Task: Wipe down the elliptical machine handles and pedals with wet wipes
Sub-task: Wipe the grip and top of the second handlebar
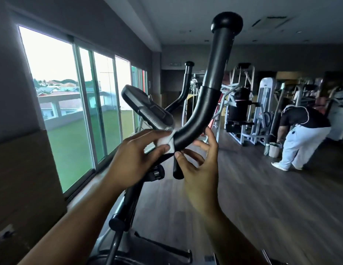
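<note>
1. The left hand (136, 150) pinches a white wipe (166, 141) between thumb and fingers and holds it against the black handle (203, 109).
2. The wipe lies on the lower, bent part of the handle, folded partly around it.
3. The right hand (199, 159) is loose, its fingers spread and lightly curved, and it holds nothing. Its thumb tip is just below the wipe; I cannot tell if it touches. Its fingers reach up behind the handle.
4. The handle rises from the bend and ends in a round black knob at the top.
5. The console (147, 108) stands tilted behind the left hand, and a second handle (186, 83) rises behind it.
6. Large windows (71, 83) are on the left side.
7. Far on the right, a person (302, 131) bends down over the wooden floor (262, 188) near other machines.
</note>
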`<state>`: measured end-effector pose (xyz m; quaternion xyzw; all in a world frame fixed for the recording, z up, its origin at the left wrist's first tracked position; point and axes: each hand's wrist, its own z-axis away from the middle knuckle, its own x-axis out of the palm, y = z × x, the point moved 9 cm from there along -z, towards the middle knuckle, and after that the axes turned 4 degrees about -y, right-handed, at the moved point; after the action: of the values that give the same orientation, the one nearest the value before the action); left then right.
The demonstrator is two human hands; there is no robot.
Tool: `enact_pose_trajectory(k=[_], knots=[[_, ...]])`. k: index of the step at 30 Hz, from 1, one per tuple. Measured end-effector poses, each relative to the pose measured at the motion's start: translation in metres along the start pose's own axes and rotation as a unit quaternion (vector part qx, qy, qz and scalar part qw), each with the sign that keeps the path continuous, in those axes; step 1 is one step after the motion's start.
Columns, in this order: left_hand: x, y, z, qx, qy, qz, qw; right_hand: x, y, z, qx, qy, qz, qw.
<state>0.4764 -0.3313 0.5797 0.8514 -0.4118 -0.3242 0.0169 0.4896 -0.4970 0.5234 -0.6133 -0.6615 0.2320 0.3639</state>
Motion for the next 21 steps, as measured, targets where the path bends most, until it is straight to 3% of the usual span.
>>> enact_pose_trajectory(k=[8, 16, 21], knots=[[0.003, -0.002, 0.0, -0.019, -0.003, 0.021, 1.0, 0.003, 0.004, 0.0, -0.01, 0.025, 0.025, 0.999], [-0.011, -0.056, 0.051, -0.149, -0.012, 0.104, 0.983, 0.005, 0.011, -0.002, -0.021, 0.012, -0.01, 1.0], [-0.002, -0.03, 0.022, -0.131, -0.017, 0.104, 0.986, 0.004, 0.016, -0.005, -0.024, -0.004, -0.017, 1.0]])
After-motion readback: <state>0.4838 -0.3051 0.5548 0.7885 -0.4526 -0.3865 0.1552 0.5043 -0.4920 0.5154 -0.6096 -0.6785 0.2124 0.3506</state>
